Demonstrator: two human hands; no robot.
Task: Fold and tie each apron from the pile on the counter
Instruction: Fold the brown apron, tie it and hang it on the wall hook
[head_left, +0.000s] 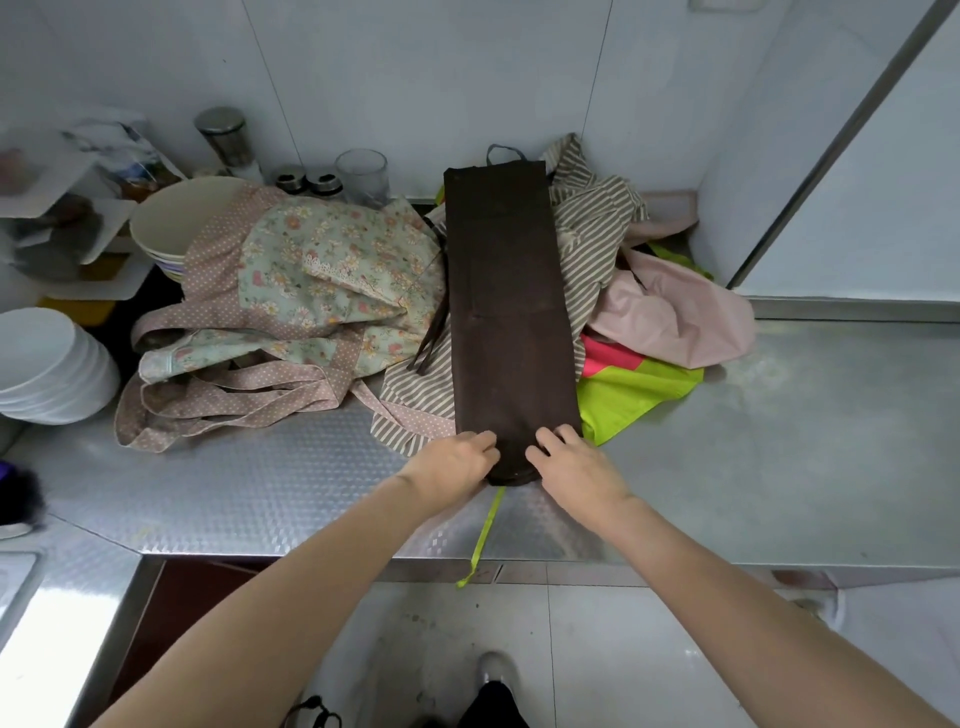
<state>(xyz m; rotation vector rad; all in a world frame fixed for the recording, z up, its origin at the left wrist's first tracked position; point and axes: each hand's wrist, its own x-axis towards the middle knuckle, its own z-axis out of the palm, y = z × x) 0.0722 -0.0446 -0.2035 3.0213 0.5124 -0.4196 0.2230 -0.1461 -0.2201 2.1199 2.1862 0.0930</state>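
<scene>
Where the embossed steel counter (260, 483) meets its front edge at 6 o'clock, a bare strip of metal runs left and right of the hands, and a wider bare stretch lies toward 3 o'clock beside the wall panel (857, 156). A lime-green tie (485, 535) hangs over that front edge.

The left hand (452, 462) and right hand (576, 465) both sit at the near end of the brown apron (506, 312), fingers curled onto and around its end from either side, thumbs hidden. Whether the fingers tuck beneath the cloth cannot be told.

The brown apron is folded into a long narrow matte band, running from 6 toward 12 o'clock on top of the pile. Under it lie a striped apron (592, 239) and, at 3 o'clock, a crumpled pink apron (685, 312) and a lime and pink apron (628, 384). At 9 o'clock a floral apron (332, 270) with dotted pink straps lies rumpled. Stacked white bowls (47, 364) stand at the far left; a cream bowl (176, 218), a clear glass (363, 174) and metal-lidded jars (223, 135) line the back wall.
</scene>
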